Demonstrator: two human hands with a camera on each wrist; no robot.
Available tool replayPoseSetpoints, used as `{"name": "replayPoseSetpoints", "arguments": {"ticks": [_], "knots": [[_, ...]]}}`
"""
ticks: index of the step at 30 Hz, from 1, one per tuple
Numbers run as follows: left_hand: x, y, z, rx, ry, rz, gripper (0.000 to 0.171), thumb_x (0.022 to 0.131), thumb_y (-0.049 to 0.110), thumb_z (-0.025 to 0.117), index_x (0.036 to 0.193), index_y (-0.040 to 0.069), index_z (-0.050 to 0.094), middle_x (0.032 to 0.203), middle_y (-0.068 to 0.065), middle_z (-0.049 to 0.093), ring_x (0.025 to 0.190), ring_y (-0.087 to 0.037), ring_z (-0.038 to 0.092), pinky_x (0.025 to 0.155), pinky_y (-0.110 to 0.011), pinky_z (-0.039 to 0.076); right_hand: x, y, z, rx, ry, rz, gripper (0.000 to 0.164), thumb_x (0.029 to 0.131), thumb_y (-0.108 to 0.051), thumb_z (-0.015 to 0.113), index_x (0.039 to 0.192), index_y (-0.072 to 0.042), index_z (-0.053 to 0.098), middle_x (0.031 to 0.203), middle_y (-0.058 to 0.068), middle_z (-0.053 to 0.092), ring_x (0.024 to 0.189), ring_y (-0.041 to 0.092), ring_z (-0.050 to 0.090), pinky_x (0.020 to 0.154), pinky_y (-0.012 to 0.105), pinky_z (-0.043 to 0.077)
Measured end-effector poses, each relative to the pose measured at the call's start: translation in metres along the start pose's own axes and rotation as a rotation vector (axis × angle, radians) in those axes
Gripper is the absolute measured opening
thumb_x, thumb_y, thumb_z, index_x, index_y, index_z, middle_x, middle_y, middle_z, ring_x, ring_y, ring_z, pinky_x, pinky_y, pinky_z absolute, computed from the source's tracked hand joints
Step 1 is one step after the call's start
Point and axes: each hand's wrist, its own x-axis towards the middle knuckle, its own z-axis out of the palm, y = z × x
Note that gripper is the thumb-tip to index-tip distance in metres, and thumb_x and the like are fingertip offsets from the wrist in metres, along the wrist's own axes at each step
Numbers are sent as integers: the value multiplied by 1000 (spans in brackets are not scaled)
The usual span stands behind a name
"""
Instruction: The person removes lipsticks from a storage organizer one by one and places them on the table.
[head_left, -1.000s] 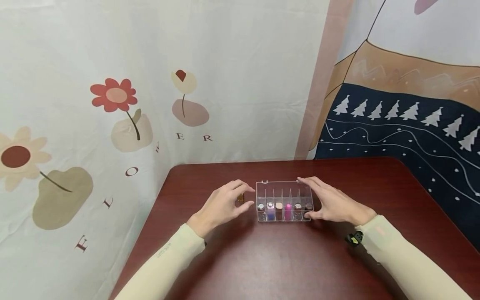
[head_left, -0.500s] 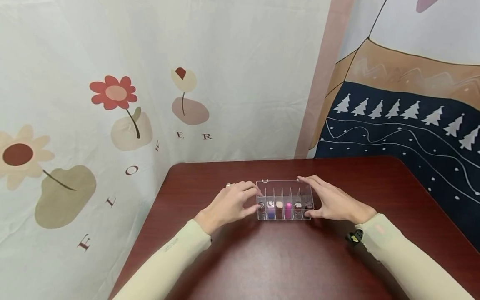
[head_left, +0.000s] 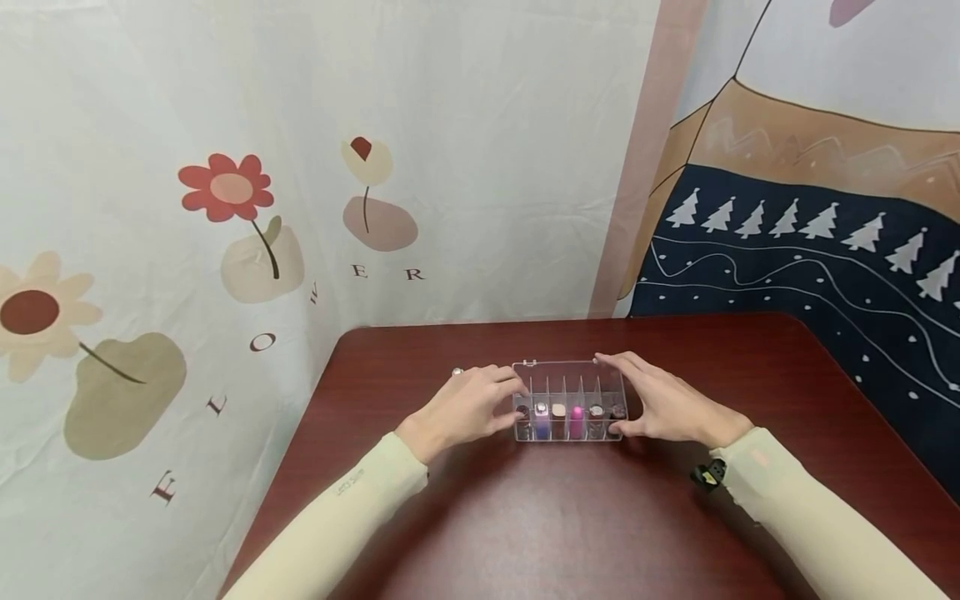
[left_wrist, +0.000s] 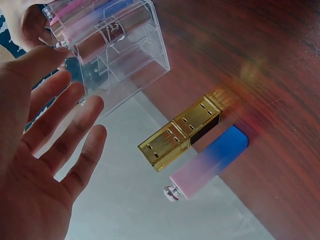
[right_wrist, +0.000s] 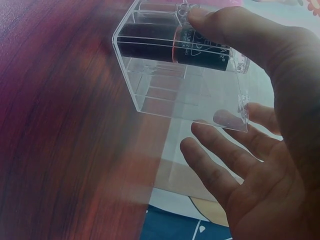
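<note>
A clear divided plastic case (head_left: 572,441) stands on the table between both hands, several lipstick tubes in its front row. Among them are a blue-and-purple tube (head_left: 542,422) and a bright pink tube (head_left: 576,423). At the case's left end, my left hand (head_left: 468,406) holds it with the thumb in front and fingers behind. My right hand (head_left: 667,404) grips the right end, its thumb beside a black tube (right_wrist: 175,47) with fingers along the far side. Behind the left hand lie a gold tube (left_wrist: 180,132) and a pink-to-blue tube (left_wrist: 212,162), mostly hidden in the head view.
The dark red table (head_left: 555,517) reaches back to a pale curtain (head_left: 480,167) with printed flowers. Another cloth (head_left: 795,250) with printed trees hangs on the right. A dark wrist device (head_left: 708,476) shows at the right sleeve.
My left hand has moved right, from just beside the case to its left end. The right hand stays on the case, which has barely shifted.
</note>
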Motion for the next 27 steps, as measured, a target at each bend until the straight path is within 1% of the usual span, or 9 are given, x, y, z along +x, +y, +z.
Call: {"name": "replayPoseSetpoints", "arguments": {"ticks": [5, 10, 17, 23, 27], "knots": [[0, 1, 1, 18, -57, -27, 25, 101, 31, 93, 124, 21, 86, 118, 6, 83, 94, -16, 78, 88, -35, 67, 1, -1, 1, -1, 6, -2, 111, 86, -34, 105, 177, -18, 43, 162, 13, 60, 135, 35, 72, 112, 67, 65], [0, 2, 2, 7, -84, -46, 24, 104, 34, 90, 125, 23, 87, 119, 7, 84, 98, -15, 79, 91, -35, 67, 0, 0, 1, 1, 3, -6, 111, 87, -35, 105, 177, -16, 43, 161, 14, 60, 135, 36, 71, 112, 68, 64], [0, 3, 5, -61, -133, -69, 19, 106, 30, 88, 124, 24, 88, 120, 9, 87, 101, -13, 80, 94, -34, 67, -1, 1, 4, 10, 5, -2, 111, 86, -32, 105, 177, -16, 43, 163, 14, 59, 136, 37, 71, 112, 68, 65], [-1, 2, 8, -120, -137, -94, 18, 107, 29, 87, 124, 22, 88, 118, 8, 87, 96, -12, 78, 88, -30, 67, -1, 0, 4, 6, 4, 9, 112, 86, -31, 105, 178, -16, 42, 164, 14, 59, 138, 37, 71, 113, 68, 64], [-1, 2, 7, -155, -145, -101, 19, 108, 27, 87, 126, 20, 88, 120, 6, 86, 94, -13, 79, 87, -29, 68, 0, 0, 3, 2, 8, 3, 111, 87, -33, 105, 177, -16, 43, 162, 14, 60, 137, 37, 71, 112, 68, 64]]}}
